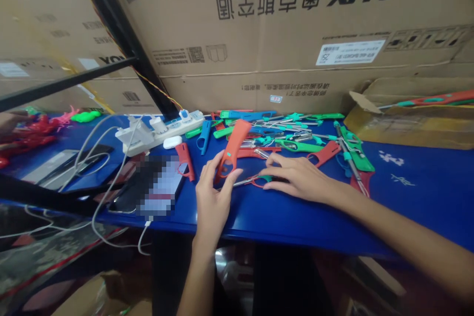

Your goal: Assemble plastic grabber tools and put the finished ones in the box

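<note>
Fingers of my left hand (213, 197) grip an orange plastic handle (232, 150) upright over the blue table (407, 192); my right hand (296, 177) lies loosely spread on small scissors (255, 180) beside it.

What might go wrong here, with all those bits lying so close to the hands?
The left hand grips the orange plastic handle only at its lower end, so it may slip. The right hand presses on a small metal piece beside a crowded pile of parts; a sleeve or wrist may sweep some off the blue table. The phone and its cable sit near the edge and might get snagged.
</note>
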Demonstrator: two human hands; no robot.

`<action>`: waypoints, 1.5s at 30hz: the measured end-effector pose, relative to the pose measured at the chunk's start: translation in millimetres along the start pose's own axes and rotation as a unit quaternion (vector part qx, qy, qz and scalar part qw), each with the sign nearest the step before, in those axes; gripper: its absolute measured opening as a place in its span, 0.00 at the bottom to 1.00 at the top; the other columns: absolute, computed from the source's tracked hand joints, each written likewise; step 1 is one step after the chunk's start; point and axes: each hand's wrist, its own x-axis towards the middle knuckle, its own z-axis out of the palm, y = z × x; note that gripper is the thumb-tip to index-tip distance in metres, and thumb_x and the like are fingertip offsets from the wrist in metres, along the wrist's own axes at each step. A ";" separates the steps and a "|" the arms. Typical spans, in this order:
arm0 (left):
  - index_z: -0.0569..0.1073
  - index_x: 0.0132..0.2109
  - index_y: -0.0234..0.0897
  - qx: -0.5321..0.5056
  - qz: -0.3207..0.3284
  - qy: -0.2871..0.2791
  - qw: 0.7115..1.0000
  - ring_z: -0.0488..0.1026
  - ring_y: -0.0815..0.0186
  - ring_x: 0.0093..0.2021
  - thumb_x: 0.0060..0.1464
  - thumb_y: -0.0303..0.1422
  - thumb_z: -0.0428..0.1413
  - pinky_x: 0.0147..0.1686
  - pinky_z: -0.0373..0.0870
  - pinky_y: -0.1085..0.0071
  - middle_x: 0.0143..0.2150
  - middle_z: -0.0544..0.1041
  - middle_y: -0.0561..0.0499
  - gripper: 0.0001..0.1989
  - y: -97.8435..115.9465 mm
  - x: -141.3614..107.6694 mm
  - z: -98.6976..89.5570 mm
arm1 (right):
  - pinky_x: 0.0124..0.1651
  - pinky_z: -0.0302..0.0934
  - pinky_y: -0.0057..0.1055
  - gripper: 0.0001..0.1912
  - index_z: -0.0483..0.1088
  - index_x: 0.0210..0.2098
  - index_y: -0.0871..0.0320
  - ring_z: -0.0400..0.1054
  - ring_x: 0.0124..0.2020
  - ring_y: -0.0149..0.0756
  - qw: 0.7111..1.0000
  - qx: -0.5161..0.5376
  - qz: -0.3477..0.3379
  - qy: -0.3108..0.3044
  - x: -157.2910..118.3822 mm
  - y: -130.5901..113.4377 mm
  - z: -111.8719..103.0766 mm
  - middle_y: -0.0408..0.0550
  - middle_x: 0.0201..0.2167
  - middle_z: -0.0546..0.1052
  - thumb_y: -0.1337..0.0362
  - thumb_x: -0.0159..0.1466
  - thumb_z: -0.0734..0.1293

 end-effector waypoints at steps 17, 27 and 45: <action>0.73 0.60 0.46 -0.019 0.002 -0.026 0.999 0.74 0.59 0.54 0.59 0.40 0.63 0.56 0.70 0.63 0.54 0.78 0.49 0.22 1.8 0.0 -0.8 | 0.27 0.49 0.29 0.24 0.73 0.50 0.55 0.74 0.38 0.37 1.000 -0.026 -0.002 -0.006 -0.9 -2.7 1.3 0.50 0.46 0.76 0.43 0.69 0.61; 0.72 0.60 0.44 -0.009 0.043 -0.082 0.996 0.73 0.59 0.54 0.60 0.38 0.62 0.56 0.67 0.65 0.53 0.77 0.49 0.21 3.8 0.2 0.7 | 0.26 0.46 0.31 0.24 0.71 0.51 0.55 0.75 0.37 0.41 0.995 -0.056 0.052 -0.064 0.0 -22.2 -3.7 0.49 0.46 0.78 0.43 0.69 0.60; 0.68 0.60 0.41 0.155 0.223 -0.168 0.947 0.73 0.59 0.52 0.63 0.36 0.59 0.61 0.58 0.57 0.52 0.79 0.48 0.20 7.0 0.7 2.6 | 0.36 0.64 0.30 0.20 0.74 0.54 0.54 0.74 0.36 0.35 0.984 -0.005 0.046 0.173 -29.1 15.2 -49.8 0.50 0.44 0.80 0.50 0.68 0.66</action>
